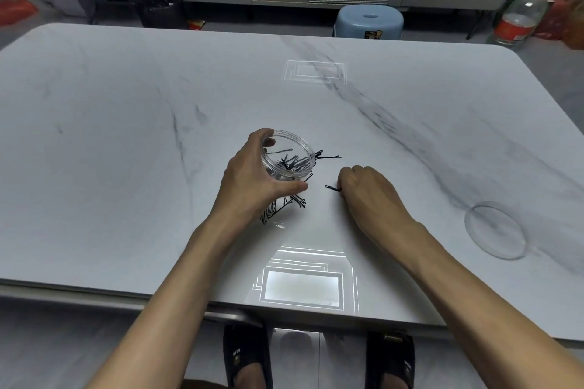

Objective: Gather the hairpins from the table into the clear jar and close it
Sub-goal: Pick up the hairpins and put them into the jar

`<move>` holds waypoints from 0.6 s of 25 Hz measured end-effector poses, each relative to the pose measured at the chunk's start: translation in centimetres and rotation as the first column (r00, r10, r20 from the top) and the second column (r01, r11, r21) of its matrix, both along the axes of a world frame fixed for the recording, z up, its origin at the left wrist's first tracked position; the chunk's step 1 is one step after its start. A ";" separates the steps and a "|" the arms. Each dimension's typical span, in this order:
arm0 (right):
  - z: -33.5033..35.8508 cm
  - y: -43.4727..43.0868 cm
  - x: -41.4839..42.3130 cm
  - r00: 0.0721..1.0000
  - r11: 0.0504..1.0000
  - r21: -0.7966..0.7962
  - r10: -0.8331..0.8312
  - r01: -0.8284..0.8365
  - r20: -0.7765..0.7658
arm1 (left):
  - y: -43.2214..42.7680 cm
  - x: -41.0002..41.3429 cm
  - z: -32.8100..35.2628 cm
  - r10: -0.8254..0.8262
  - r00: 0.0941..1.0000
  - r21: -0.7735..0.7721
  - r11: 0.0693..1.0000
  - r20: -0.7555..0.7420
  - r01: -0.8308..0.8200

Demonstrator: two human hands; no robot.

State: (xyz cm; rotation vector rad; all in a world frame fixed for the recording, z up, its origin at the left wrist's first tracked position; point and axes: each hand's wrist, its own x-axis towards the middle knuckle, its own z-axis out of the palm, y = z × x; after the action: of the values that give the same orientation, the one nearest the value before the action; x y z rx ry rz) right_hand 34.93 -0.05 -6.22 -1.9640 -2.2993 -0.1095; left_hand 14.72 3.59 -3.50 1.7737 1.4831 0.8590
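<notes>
Head view: two bare hands at a clear jar on a white marbled table [126, 136].

Left hand [252, 180] wraps the tilted, open round clear plastic jar [289, 156], which holds thin black hairpins [295, 164]; more lie loose just beside it. Right hand [366, 191], near the jar's right, pinches one black hairpin [331, 188]. Clear round lid [494, 230] lies well apart, far right.

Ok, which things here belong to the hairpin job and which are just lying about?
Job: clear jar in left hand; hairpin pinched by right hand; loose hairpins; clear lid.

Lying about: blue stool, black bin, bottles on the floor.
</notes>
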 end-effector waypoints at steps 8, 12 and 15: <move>0.9 1.0 0.9 0.912 0.990 0.013 -0.126 0.142 -0.392 | -0.1 -0.1 -0.1 -0.020 0.999 -0.001 1.000 -0.032 0.020; 5.0 2.0 -0.8 0.647 0.991 0.133 0.100 0.002 -0.756 | -0.5 0.4 0.0 -0.118 0.991 -0.022 0.993 -0.067 0.117; 5.1 2.3 -2.7 0.606 0.990 0.114 0.139 -0.080 -0.783 | -0.4 0.4 0.1 -0.128 0.991 -0.023 0.992 -0.036 0.127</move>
State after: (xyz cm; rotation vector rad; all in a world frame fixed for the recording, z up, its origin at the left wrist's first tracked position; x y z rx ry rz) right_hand 32.26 2.28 -1.09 -1.3793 -1.7438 0.5812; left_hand 15.12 3.14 -3.40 1.8562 1.3806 0.7469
